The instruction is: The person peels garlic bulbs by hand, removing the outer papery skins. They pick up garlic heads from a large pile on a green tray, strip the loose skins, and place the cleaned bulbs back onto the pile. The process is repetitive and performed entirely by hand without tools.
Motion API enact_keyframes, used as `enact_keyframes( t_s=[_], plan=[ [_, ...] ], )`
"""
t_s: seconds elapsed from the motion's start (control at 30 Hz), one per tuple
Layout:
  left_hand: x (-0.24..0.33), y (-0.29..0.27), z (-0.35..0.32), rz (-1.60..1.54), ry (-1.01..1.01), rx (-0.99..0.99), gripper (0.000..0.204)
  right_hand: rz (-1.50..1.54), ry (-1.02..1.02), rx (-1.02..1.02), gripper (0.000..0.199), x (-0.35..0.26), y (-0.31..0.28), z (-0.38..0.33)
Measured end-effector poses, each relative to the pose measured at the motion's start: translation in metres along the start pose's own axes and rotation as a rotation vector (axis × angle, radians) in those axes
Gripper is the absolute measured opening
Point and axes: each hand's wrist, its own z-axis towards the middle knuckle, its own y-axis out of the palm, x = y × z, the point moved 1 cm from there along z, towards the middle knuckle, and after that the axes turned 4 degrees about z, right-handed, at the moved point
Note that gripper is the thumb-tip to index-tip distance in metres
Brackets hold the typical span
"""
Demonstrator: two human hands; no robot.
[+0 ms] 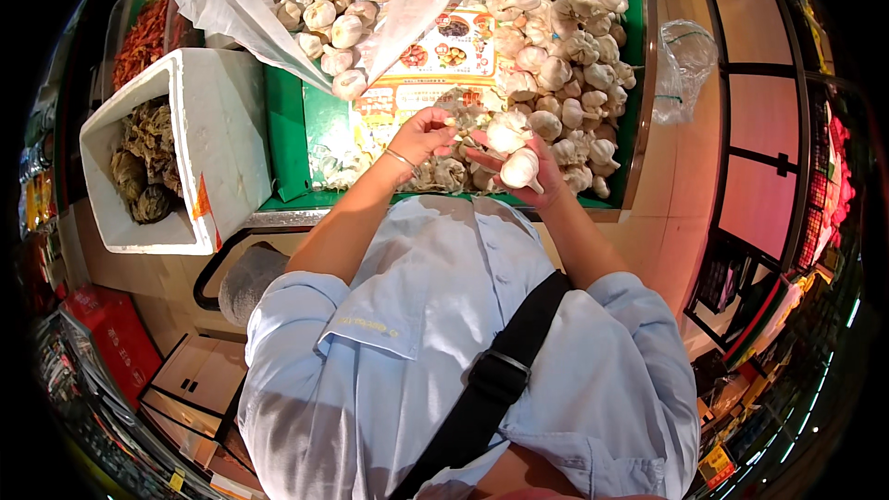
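My right hand (pixel 546 181) is curled, palm up, around two white garlic bulbs. The lower garlic bulb (pixel 520 168) rests against the fingers, and the upper garlic bulb (pixel 507 132) sits just above it. To their left, my left hand (pixel 421 137) is closed in a pinch; whatever lies between its fingertips is too small to make out. Both hands are over the near side of a green-lined display bin (pixel 289 120). Loose garlic (pixel 574 56) is heaped along the bin's right side, with more bulbs and papery skins beneath my hands.
A white plastic bag (pixel 250 23) drapes over garlic at the far left of the bin. Printed sheets (pixel 431 74) line its middle. At left, a white foam box (pixel 176 65) holds brown dried leafy bundles. A clear bag (pixel 683 69) hangs beyond the right edge.
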Motion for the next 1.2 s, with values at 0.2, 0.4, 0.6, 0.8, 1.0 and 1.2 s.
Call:
enact_keyframes(
  t_s=[0.2,0.4,0.6,0.8,1.0,1.2],
  plan=[
    [0.021,0.041,-0.029,0.699,0.571,0.018,0.017,-0.01,0.0,-0.001,0.06,0.002,-0.008,0.003],
    [0.043,0.047,-0.038,1.103,0.665,0.083,0.011,0.02,-0.003,-0.07,0.06,0.0,-0.004,0.003],
    [0.04,0.045,-0.039,1.1,0.701,0.034,0.017,0.031,-0.047,-0.115,0.061,0.002,0.016,0.004],
    [0.036,0.024,-0.027,0.812,0.549,0.217,0.024,0.335,0.252,-0.374,0.058,-0.005,0.001,0.004],
    [-0.041,-0.042,-0.008,1.596,0.132,0.231,0.027,0.203,0.009,-0.219,0.053,-0.004,-0.004,0.0],
    [-0.059,-0.063,-0.003,1.362,0.077,0.244,0.027,0.167,-0.012,-0.203,0.05,-0.004,-0.009,-0.001]
  ],
)
